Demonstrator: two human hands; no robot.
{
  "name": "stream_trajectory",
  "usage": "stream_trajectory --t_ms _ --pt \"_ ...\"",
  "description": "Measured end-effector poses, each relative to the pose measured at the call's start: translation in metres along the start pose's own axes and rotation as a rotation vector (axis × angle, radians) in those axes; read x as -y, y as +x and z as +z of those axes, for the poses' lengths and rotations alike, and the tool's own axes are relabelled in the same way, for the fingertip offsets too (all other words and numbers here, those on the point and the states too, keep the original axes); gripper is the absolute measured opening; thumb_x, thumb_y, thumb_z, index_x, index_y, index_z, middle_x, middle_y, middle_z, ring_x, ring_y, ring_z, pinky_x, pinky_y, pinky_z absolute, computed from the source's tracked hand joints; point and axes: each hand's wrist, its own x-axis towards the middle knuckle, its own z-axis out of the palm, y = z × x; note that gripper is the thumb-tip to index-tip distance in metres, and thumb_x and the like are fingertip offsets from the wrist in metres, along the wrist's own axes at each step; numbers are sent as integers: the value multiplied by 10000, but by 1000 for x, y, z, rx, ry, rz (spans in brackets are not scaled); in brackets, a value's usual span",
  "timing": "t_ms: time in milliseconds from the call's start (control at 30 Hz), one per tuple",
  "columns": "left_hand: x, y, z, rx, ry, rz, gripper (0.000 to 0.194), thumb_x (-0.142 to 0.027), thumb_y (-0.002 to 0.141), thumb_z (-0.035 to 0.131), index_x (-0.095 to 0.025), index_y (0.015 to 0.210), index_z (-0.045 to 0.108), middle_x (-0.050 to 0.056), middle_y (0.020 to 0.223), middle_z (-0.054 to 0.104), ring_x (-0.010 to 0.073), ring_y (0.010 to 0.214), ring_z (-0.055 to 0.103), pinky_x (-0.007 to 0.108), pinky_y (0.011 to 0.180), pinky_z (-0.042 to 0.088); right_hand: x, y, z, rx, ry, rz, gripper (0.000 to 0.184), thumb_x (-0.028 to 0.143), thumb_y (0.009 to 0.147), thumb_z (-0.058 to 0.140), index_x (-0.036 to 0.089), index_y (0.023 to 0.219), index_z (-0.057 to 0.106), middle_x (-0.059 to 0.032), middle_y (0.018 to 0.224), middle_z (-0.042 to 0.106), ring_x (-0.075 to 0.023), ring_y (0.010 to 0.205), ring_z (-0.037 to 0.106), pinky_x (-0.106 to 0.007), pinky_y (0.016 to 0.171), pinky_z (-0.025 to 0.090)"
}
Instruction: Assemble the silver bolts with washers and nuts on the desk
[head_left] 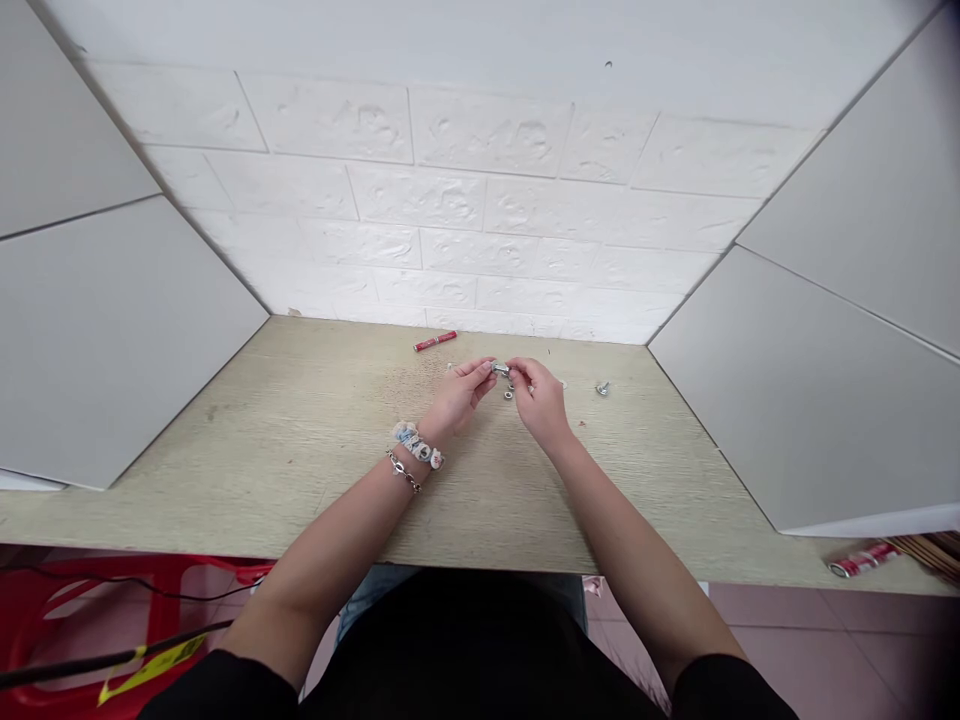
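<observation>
Above the tabletop, both hands meet at a small silvery metal piece point(501, 370); its exact kind is too small to make out. My left hand point(461, 393) pinches its left end between thumb and fingers. At the other end, the fingertips of my right hand point(538, 398) are closed on it. Just below the held piece lie small metal rings point(508, 394), which look like nuts or washers. Off to the right of my right hand rests another small shiny metal part point(603, 388) with a short stem.
Two joined red batteries point(435, 341) lie near the back wall. Brown crumbs point(412, 385) are scattered left of my hands. White panels point(817, 400) flank the wooden table point(300, 430). A red cylinder point(864, 559) sits at the front right, and a red plastic stool point(161, 590) stands below left.
</observation>
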Motion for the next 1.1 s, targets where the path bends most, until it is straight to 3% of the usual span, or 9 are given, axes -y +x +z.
stream_trajectory --t_ms 233,433,600,767,1100 --pt "2 2 -3 -18 -79 -33 95 -99 779 558 -99 804 650 30 802 648 44 720 598 126 727 477 -3 0 -1 70 -30 -24 282 331 808 472 220 1023 616 -54 962 653 -170 855 604 -321 795 469" --pt "1 1 -2 4 -49 -78 101 -95 779 560 -100 828 649 38 833 644 55 748 600 160 795 467 0 1 -6 59 -66 53 278 376 803 471 212 960 632 -65 940 657 -187 838 594 -342 794 449" --pt "2 1 -4 15 13 -39 109 -104 749 598 -108 841 658 30 808 643 51 721 589 173 797 460 3 1 -6 94 -86 141 271 423 818 431 196 859 573 -35 814 625 -146 676 542 -286 656 412" --pt "1 1 -4 32 75 -23 148 -140 704 653 -113 848 668 32 806 645 59 728 583 184 790 452 8 0 -6 154 -138 141 287 428 862 332 206 764 486 -4 704 553 -138 646 486 -255 585 341" --pt "2 -5 2 72 130 -39 126 -138 699 657 -122 822 678 26 797 653 57 686 572 205 784 452 1 0 -2 172 116 418 578 631 811 226 203 454 376 3 401 429 -124 445 450 -258 511 361"
